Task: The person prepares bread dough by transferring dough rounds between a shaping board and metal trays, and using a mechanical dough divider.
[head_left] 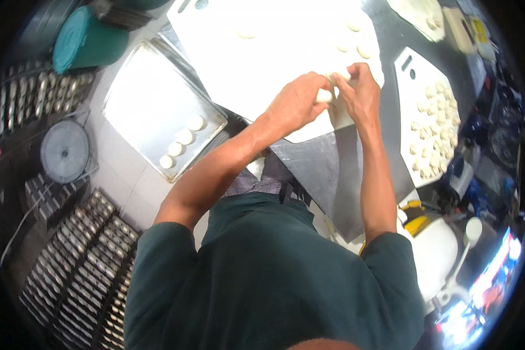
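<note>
Over the near edge of a large white board [268, 64], my two hands work close together. My left hand [297, 102] is closed around a pale dough ball [324, 96]. Just beside it, my right hand [360, 93] pinches another piece of dough [339, 76] between thumb and fingers. Several flattened dough rounds [364, 51] lie on the board beyond my right hand. To the left, a metal tray [137, 87] holds a row of smooth dough balls [184, 137] along its near side. A second white board [406, 102] on the right carries a heap of small dough pieces [434, 128].
The boards rest on a dark steel table [338, 169] whose corner points toward me. On the left are a teal bucket [90, 41], a round fan [65, 151] and stacked racks [79, 268]. A white rounded container [437, 251] stands at the lower right.
</note>
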